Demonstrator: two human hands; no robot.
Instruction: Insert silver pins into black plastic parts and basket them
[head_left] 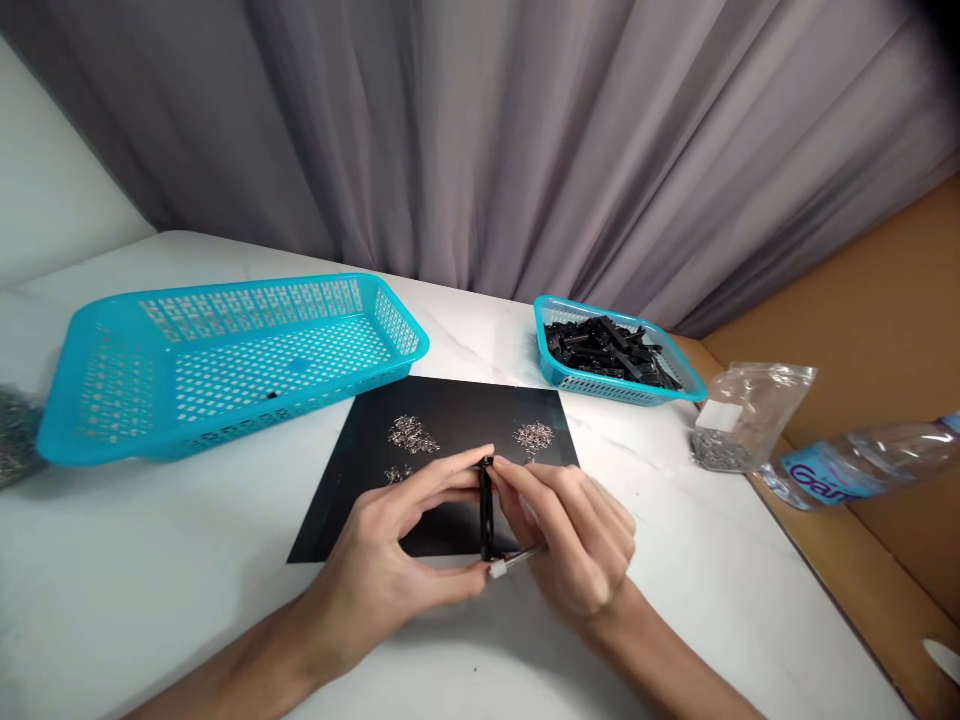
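A narrow black plastic piece (486, 515) stands roughly upright between my hands. My left hand (390, 545) grips it by the ends, fingers at the top and thumb at the bottom. At its upper end, the fingertips of my right hand (566, 530) are pressed close together; anything small between them is hidden. A thin metal rod with a white tip (517, 562) sticks out from under my right hand, its tip beside my left thumb. Beneath lies a black mat (352, 510) bearing small metal parts in a left pile (411, 435) and a right pile (534, 436).
A large blue basket (300, 400) sits at the left with a small black bit inside. Farther right, a smaller blue basket (637, 397) holds many black pieces. A clear bag of metal parts (724, 450) and a plastic bottle (832, 468) are near the right edge.
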